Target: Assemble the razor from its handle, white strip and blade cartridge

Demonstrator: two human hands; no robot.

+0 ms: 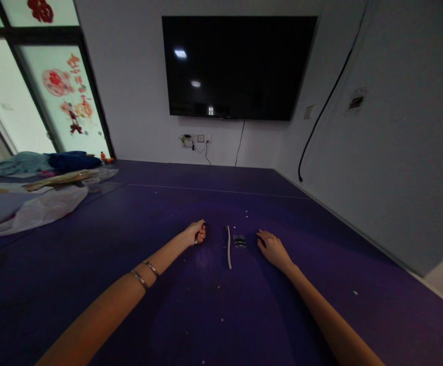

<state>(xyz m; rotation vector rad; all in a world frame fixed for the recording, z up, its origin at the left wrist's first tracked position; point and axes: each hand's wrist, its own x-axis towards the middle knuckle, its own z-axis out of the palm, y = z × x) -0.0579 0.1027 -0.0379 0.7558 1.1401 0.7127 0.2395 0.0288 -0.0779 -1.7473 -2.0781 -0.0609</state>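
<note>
My left hand [197,232] is closed in a fist above the purple surface. A small dark tip shows at its thumb and a silvery bit below its fingers, but I cannot make out what it holds. My right hand [274,248] rests palm down with its fingers stretched out and nothing in them. Between the two hands lies a thin pale stick-like strip [229,249], dark at its far end. Just right of it is a small flat dark piece with light markings [240,241], nearest to my right fingertips and apart from them.
The purple surface [160,315] spreads to the walls, with several small white bits on it. Plastic bags [61,206] and folded blue cloth [74,161] lie at the left. A black cable [326,101] hangs on the right wall; a television [240,66] hangs ahead.
</note>
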